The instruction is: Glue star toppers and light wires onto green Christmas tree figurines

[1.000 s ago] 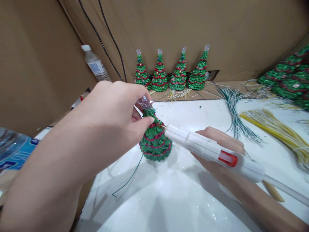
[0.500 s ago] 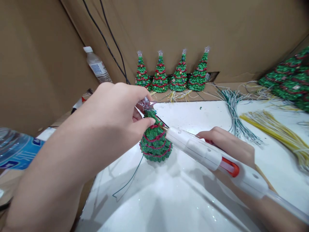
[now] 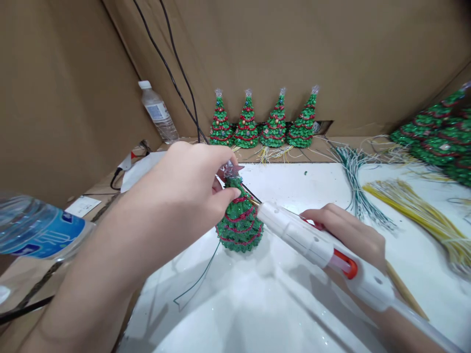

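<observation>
A small green Christmas tree (image 3: pixel 240 223) with red garlands stands on the white table (image 3: pixel 279 304). My left hand (image 3: pixel 184 191) pinches the tree's top, just below its clear star (image 3: pixel 228 170). My right hand (image 3: pixel 349 233) grips a white glue gun (image 3: pixel 316 245) with a red trigger; its nozzle touches the tree's upper right side. A thin green wire (image 3: pixel 198 279) trails from the tree's base toward me.
Several finished trees (image 3: pixel 263 122) line the cardboard back wall. More trees (image 3: pixel 437 135) are piled at the right. Bundles of green wires (image 3: pixel 355 181) and yellow wires (image 3: pixel 419 211) lie on the right. Water bottles stand at back left (image 3: pixel 158 113) and near left (image 3: pixel 37 228).
My right hand slid forward along the glue gun. The view tilted down a little, so everything sits lower in the picture. The left hand keeps its pinch on the tree top.
</observation>
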Available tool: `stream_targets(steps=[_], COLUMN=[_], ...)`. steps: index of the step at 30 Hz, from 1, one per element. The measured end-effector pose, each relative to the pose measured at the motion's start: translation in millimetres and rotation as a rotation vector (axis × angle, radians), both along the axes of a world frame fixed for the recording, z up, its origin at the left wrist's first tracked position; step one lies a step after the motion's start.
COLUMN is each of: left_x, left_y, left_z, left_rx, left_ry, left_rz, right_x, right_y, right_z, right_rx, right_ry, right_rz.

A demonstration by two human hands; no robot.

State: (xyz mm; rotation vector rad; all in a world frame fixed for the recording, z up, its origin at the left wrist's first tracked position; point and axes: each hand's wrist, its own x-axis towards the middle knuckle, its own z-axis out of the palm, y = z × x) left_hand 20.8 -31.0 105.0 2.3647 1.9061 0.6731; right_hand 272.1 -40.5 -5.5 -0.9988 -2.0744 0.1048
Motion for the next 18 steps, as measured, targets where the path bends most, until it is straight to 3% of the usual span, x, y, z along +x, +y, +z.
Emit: stream_targets(steps=[3,12,18], left_x=[2.2,-3.5,-1.7], left_y=[1.8,3.3,-1.5], left_z=[2.0,3.3,17.3], left_rx=[0.036,0.001,-0.107], left_ry=[0.070,0.038,-0.064], left_rz=[-0.023,-0.076,-0.121], right_x=[-1.9,1.2,0.8], right_y=[-2.0,1.9,-0.6], right_z=[-0.7,-4.4,-1.4], right_rx=[0.003,-0.013,-0.057], right_ry=[0.034,0.051,0.054], right_rz=[-0.040,-0.023,-0.032])
